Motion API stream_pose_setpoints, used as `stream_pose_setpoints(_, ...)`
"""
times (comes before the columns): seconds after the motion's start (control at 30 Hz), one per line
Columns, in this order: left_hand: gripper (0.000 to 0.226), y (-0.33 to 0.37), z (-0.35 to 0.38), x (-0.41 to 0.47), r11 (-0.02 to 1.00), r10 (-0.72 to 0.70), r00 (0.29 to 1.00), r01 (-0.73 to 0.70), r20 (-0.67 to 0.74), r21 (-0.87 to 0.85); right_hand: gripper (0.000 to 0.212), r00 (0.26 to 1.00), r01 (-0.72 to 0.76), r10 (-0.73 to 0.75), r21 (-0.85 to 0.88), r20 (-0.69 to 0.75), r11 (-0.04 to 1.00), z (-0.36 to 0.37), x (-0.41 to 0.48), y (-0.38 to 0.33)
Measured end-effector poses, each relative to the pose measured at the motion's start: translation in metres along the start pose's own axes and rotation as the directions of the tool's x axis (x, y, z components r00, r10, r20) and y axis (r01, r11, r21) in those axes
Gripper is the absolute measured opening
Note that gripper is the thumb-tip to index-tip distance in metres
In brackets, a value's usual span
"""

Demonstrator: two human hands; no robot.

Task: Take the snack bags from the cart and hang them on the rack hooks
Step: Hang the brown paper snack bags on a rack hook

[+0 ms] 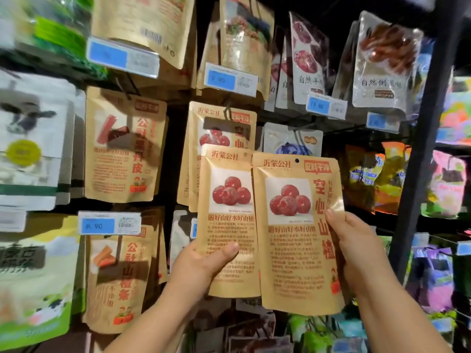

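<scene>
Two kraft-paper hawthorn bags are held up in front of the rack, not yet hung. The left hand has its grip clamped on the lower part of the left hawthorn bag, thumb across the front. The right hand has its grip clamped on the outer edge of the right hawthorn bag, thumb on the face and fingers behind. The right bag laps over the left one's inner edge.

The likely target is the hook carrying the hanging hawthorn bags of the same print, just behind and above the held pair. The bags are best hung one at a time. Lift the right bag until its hang hole meets the hook tip squarely, keep the top strip flat, then slide it back. The left bag's hole is hidden under the overlap, so part the two first.

Room is tight. A price label hangs just above the hook, and a blue pouch crowds its right side. A dark gap separates the hook from the fruit-strip bags on the left. The black upright stands well to the right, clear of the path.
</scene>
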State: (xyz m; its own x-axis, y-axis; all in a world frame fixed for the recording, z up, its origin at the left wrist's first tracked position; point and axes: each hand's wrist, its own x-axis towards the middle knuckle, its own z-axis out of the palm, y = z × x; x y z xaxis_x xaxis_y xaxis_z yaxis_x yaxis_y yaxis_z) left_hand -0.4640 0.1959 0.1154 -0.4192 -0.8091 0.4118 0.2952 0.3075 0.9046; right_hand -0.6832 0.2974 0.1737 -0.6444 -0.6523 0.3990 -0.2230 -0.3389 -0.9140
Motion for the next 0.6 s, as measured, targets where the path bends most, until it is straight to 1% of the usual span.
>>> stream_pose_setpoints(0.1, 0.035, 0.012, -0.019, 0.003, 0.999, 0.019, 0.998, -0.021, -0.055, -0.034, 0.023, 0.998, 0.020, -0.020, -0.006, 0.052, 1.000, 0.015, 0.014, -0.012)
stream_pose_setpoints(0.2, 0.052, 0.021, -0.041, 0.008, 0.997, 0.018, 0.996, -0.025, -0.091, -0.079, 0.022, 0.996, 0.024, -0.024, 0.012, 0.081, 1.000, 0.034, 0.028, -0.022)
stream_pose_setpoints(0.27, 0.059, 0.027, -0.054, 0.010, 0.995, 0.021, 0.990, -0.034, -0.138, -0.094, 0.021, 0.993, 0.033, -0.036, 0.029, 0.110, 0.999, 0.048, 0.036, -0.028)
stream_pose_setpoints(0.3, 0.060, 0.030, -0.060, 0.010, 0.995, 0.017, 0.986, -0.033, -0.166, -0.096, 0.022, 0.992, 0.037, -0.042, 0.037, 0.119, 0.999, 0.055, 0.041, -0.030)
stream_pose_setpoints(0.4, 0.047, 0.040, -0.075, 0.009, 0.992, 0.022, 0.969, -0.051, -0.245, -0.112, 0.021, 0.990, 0.050, -0.057, 0.056, 0.132, 0.997, 0.077, 0.052, -0.038)
stream_pose_setpoints(0.43, 0.047, 0.043, -0.079, 0.009, 0.992, 0.030, 0.963, -0.062, -0.269, -0.112, 0.020, 0.989, 0.053, -0.060, 0.059, 0.133, 0.997, 0.084, 0.056, -0.039)
stream_pose_setpoints(0.6, 0.063, 0.047, -0.102, 0.008, 0.993, 0.047, 0.938, -0.082, -0.343, -0.089, 0.021, 0.986, 0.085, -0.089, 0.033, 0.144, 0.996, 0.112, 0.067, -0.048)
